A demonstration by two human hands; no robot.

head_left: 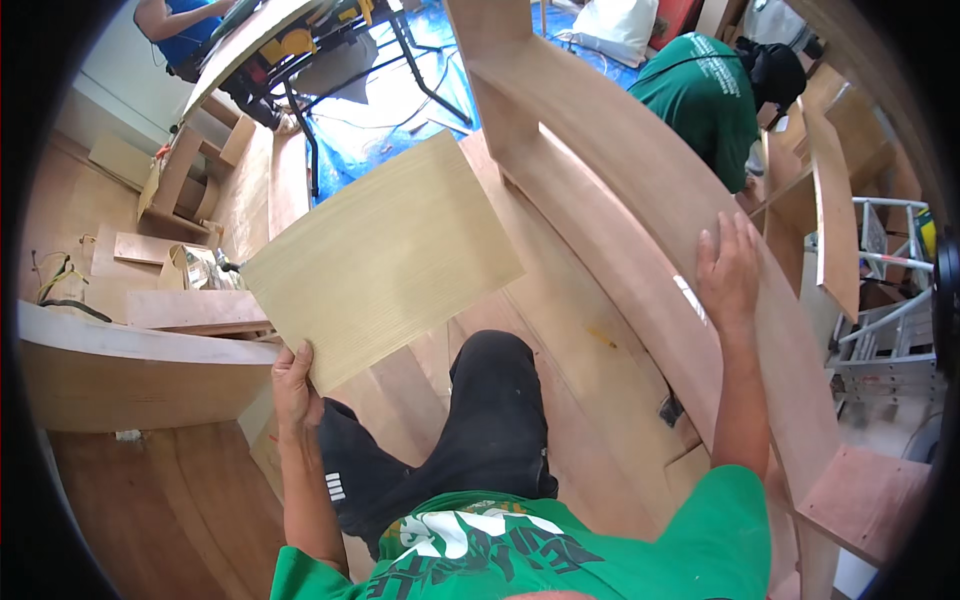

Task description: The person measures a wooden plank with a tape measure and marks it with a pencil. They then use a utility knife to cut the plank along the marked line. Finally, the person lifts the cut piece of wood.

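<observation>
My left hand [296, 385] grips the near-left corner of a thin rectangular wood-grain sheet [390, 260], thumb on its upper face. The sheet is pale yellowish and tilted, held above the plywood floor and forward of my knees. On the right, my right hand [728, 270] lies flat with fingers stretched on a long plywood board [660, 175], the top of a wooden frame that runs from the far middle to the near right. It holds nothing. A lower plywood panel [620, 260] runs alongside beneath that board.
A curved-looking wooden panel [150, 375] stands at left. Beyond it are a wooden box frame [185, 165] and loose boards. A folding-leg worktable [300, 45] stands on blue sheeting [375, 150], with a person behind it. Another person [700, 95] bends at far right, near a metal stepladder [885, 330].
</observation>
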